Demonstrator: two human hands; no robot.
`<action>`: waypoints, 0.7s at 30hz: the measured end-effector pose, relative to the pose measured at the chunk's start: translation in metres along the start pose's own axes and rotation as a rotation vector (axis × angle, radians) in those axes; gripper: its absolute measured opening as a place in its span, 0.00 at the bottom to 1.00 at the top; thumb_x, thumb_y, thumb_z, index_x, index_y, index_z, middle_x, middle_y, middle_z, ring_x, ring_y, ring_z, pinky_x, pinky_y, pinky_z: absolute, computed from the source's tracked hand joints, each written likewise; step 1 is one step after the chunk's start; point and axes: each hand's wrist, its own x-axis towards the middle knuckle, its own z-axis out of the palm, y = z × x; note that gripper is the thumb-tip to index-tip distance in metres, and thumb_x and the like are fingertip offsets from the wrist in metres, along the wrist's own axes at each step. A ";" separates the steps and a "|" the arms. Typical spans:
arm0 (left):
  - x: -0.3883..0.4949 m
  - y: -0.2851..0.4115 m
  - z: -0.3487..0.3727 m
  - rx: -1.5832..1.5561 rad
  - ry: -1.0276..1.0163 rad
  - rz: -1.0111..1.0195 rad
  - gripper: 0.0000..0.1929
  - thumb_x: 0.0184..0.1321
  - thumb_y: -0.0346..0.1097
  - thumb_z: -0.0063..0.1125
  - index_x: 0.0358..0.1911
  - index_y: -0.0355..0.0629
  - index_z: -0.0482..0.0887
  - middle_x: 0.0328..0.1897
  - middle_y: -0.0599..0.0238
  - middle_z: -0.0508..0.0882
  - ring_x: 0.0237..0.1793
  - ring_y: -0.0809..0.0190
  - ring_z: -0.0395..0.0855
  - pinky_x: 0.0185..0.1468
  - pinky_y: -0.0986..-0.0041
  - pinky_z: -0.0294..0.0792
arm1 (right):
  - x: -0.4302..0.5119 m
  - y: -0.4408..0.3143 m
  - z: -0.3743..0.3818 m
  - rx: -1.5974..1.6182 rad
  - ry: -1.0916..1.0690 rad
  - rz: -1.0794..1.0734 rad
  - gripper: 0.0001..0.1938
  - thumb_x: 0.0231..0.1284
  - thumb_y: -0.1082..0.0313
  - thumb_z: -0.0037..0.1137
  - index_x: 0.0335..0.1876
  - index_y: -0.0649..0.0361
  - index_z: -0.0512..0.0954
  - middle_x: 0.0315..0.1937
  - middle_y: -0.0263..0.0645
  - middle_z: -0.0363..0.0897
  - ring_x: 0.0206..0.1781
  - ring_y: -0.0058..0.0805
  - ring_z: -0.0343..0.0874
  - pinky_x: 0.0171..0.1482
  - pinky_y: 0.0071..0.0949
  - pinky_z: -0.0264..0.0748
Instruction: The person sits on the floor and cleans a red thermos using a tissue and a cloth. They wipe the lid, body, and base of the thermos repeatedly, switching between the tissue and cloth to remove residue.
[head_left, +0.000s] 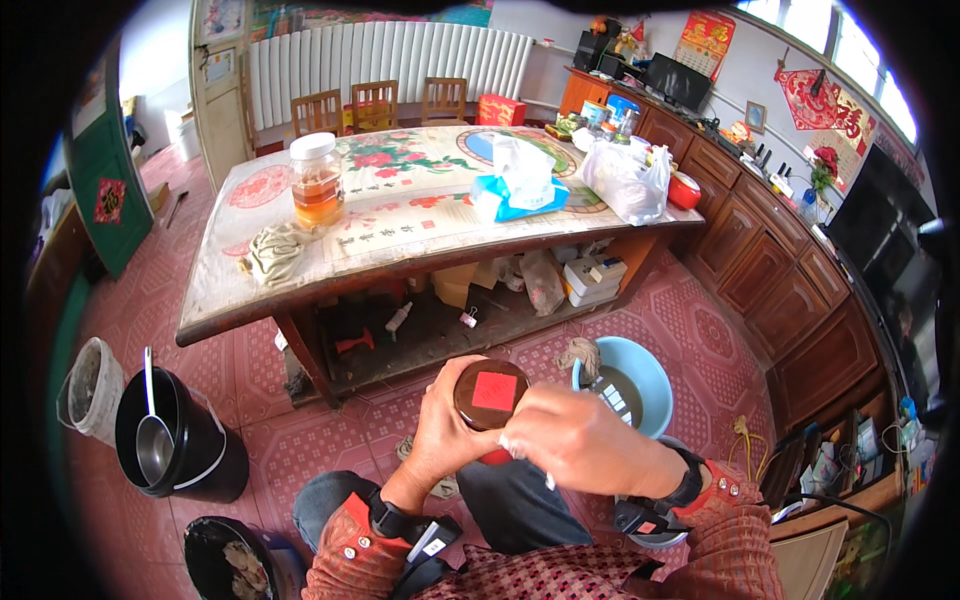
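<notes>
My left hand is wrapped around the side of a jar with a dark brown round lid, which bears a red square label. The jar stands in front of me above my knees, its body mostly hidden by my hands. My right hand holds a white crumpled tissue or cloth against the jar's near right side, just below the lid. Something red shows below the lid between my hands.
Ahead stands a low table with a honey-coloured jar, a rag, a tissue pack and a plastic bag. A blue basin of water is at right; black buckets and a ladle are at left.
</notes>
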 end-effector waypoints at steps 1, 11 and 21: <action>0.000 0.000 -0.001 -0.018 -0.022 0.014 0.40 0.36 0.43 0.87 0.57 0.40 0.80 0.53 0.55 0.86 0.56 0.51 0.86 0.64 0.61 0.75 | -0.001 0.006 -0.008 0.001 0.066 0.129 0.06 0.61 0.75 0.65 0.40 0.65 0.78 0.36 0.41 0.78 0.38 0.32 0.81 0.40 0.29 0.78; 0.011 -0.009 -0.021 -0.268 -0.285 -0.031 0.45 0.36 0.39 0.89 0.63 0.39 0.77 0.61 0.61 0.84 0.63 0.60 0.82 0.70 0.64 0.71 | -0.017 0.056 -0.041 0.530 0.067 0.490 0.03 0.68 0.77 0.64 0.43 0.64 0.81 0.43 0.36 0.84 0.41 0.20 0.83 0.43 0.23 0.79; 0.013 -0.006 -0.025 -0.274 -0.373 -0.066 0.48 0.35 0.37 0.90 0.65 0.40 0.76 0.62 0.62 0.82 0.65 0.61 0.79 0.72 0.65 0.69 | 0.031 0.073 -0.027 0.394 -0.359 -0.032 0.05 0.56 0.71 0.72 0.37 0.57 0.87 0.39 0.35 0.81 0.45 0.34 0.80 0.49 0.34 0.77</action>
